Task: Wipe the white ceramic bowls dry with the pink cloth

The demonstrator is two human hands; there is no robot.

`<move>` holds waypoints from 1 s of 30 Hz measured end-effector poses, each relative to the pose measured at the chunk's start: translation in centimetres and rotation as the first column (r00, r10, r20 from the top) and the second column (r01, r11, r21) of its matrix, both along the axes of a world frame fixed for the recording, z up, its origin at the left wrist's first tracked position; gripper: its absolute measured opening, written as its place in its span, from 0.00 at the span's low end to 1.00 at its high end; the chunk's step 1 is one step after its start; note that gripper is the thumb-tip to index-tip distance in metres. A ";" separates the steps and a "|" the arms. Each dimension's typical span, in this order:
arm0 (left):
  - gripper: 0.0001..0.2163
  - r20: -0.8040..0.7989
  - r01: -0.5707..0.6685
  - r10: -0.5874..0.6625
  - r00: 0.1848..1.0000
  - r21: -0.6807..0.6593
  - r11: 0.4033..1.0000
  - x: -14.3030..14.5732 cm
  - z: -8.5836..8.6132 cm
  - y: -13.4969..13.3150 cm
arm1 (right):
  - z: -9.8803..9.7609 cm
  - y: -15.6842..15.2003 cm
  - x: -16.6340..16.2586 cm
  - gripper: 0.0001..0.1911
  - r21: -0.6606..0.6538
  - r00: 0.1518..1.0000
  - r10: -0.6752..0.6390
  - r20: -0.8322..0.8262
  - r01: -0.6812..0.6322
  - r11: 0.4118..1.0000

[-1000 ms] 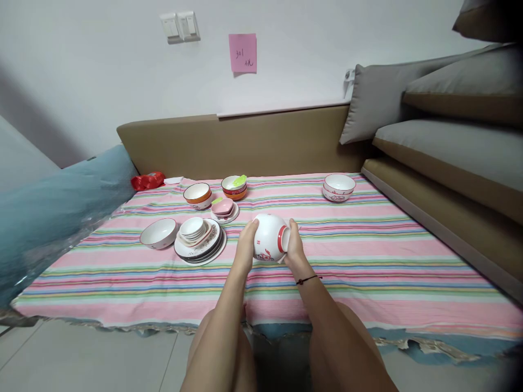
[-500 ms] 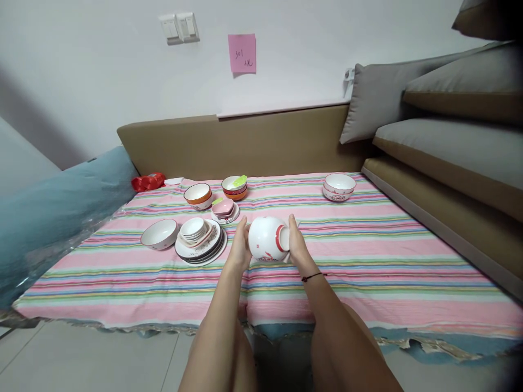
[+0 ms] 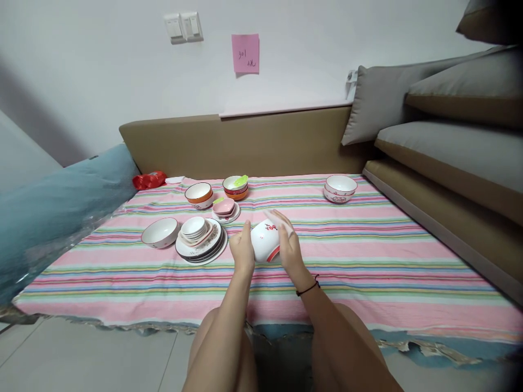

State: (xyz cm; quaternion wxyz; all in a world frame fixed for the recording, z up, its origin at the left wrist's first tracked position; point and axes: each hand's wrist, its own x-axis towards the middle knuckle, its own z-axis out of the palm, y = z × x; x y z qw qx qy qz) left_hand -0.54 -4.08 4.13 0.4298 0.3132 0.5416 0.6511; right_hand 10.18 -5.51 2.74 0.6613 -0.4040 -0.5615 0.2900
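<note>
A white bowl with red markings (image 3: 265, 241) is held tilted between both hands above the striped cloth (image 3: 368, 256). My left hand (image 3: 242, 251) grips its left side. My right hand (image 3: 286, 242) lies over its right side and top, fingers curved round it. To the left stands a stack of plates with small saucers (image 3: 200, 242) and a single white bowl (image 3: 159, 232). Behind are an orange-and-white bowl (image 3: 198, 194), a pink dish on a saucer (image 3: 224, 208) and stacked bowls with a green spoon (image 3: 235, 187).
Two stacked white bowls (image 3: 340, 188) sit far right on the cloth. A red bag (image 3: 149, 179) lies at the back left. A blue cushion (image 3: 53, 201) borders the left, brown and grey sofa cushions (image 3: 441, 152) the right. My knees are below the cloth's front edge.
The bowl has been turned in my hands, its red foot ring swinging from the right side downward. My right hand slid over the top of it.
</note>
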 end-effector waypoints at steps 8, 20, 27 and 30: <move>0.19 0.136 -0.095 0.088 0.987 0.045 0.994 -0.1 -0.1 0.4 | 0.3 0.1 -0.6 0.23 0.035 0.999 0.021 0.024 -0.022 0.999; 0.24 0.015 -0.029 0.028 0.999 0.081 0.996 -0.3 0.3 -0.2 | 0.4 -0.8 -0.9 0.22 0.148 0.966 -0.047 0.253 0.010 0.989; 0.25 0.103 -0.034 0.025 0.994 0.083 0.996 -0.3 0.4 0.1 | -0.1 0.3 -0.6 0.29 -0.138 0.997 -0.051 -0.050 0.044 0.989; 0.23 0.087 -0.035 0.029 0.996 0.058 0.998 -0.1 0.6 -0.1 | 0.5 -0.8 -0.3 0.22 0.132 0.930 -0.077 0.361 0.031 0.991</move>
